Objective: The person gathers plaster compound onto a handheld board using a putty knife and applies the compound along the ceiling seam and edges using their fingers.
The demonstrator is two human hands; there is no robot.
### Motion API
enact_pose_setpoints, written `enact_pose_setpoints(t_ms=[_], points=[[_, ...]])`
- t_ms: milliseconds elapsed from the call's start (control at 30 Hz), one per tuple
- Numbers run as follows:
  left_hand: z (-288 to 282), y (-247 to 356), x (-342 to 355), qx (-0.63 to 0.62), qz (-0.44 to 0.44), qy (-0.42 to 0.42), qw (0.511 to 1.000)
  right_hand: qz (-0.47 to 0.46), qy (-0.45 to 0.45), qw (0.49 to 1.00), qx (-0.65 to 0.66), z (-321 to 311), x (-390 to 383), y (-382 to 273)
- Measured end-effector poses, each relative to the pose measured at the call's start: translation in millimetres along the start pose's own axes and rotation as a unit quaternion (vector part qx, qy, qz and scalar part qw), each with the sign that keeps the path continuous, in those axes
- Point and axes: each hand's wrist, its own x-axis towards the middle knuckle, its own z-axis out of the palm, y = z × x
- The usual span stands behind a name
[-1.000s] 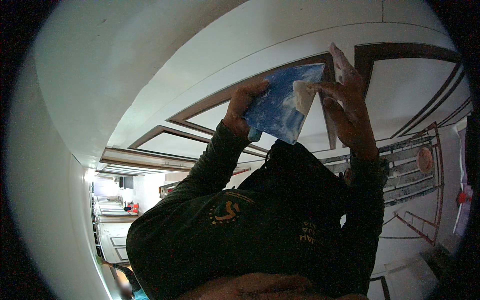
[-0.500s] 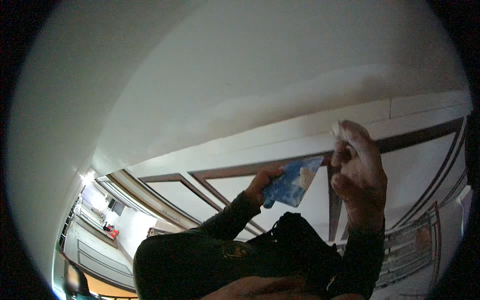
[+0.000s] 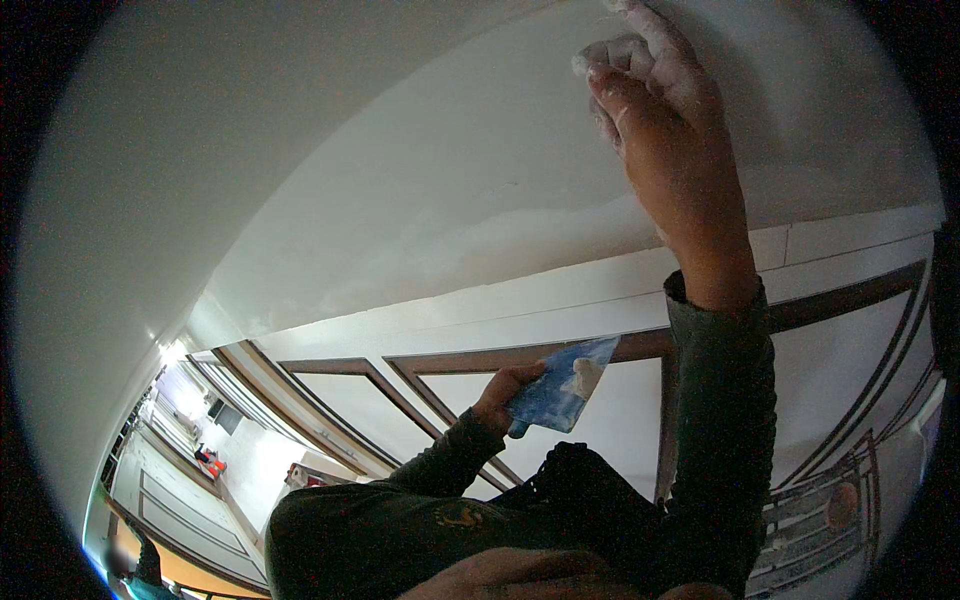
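In my left hand [image 3: 503,396] is a blue flat putty spreader [image 3: 550,400], held near my chest with my fingers closed on its edge. A lump of white putty [image 3: 584,377] sits on its face. My right hand [image 3: 665,110] is raised high against the pale plastered surface [image 3: 480,150]. White paste coats its fingers. One finger stretches out toward the surface while the others bend, and no tool shows in the hand. Whether the fingertip presses on the surface is hard to tell.
Below the plaster runs a white band [image 3: 480,305] with dark-framed panels [image 3: 520,350]. A metal railing [image 3: 820,530] stands at the lower right. At the lower left another person [image 3: 145,565] has an arm raised. A small red object [image 3: 210,462] lies on the distant floor.
My right hand has risen from beside the spreader up to the plaster, its forearm now stretched out. My left hand, still gripping the spreader, has shifted slightly left and down in view.
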Motion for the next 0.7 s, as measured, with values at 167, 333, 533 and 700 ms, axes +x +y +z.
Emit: enact_pose_setpoints(t_ms=[167, 333, 533, 700], points=[[-4.4, 1.9, -7.7, 0.000, -0.023, 0.012, 1.000, 0.072, 0.012, 0.996, -0.055, 5.6, 7.1, -8.8], [5.2, 7.9, -19.6, -0.013, -0.029, -0.006, 0.999, 0.035, -0.028, 0.996, -0.077, 5.3, 9.5, -3.4], [-1.9, 1.6, -16.2, -0.021, -0.031, 0.016, 0.999, -0.014, 0.009, 0.983, -0.183, 17.6, 6.8, -13.2], [-3.6, 5.2, -18.6, -0.025, -0.030, 0.025, 0.999, 0.076, -0.027, 0.992, -0.097, 21.6, 20.2, -2.2]])
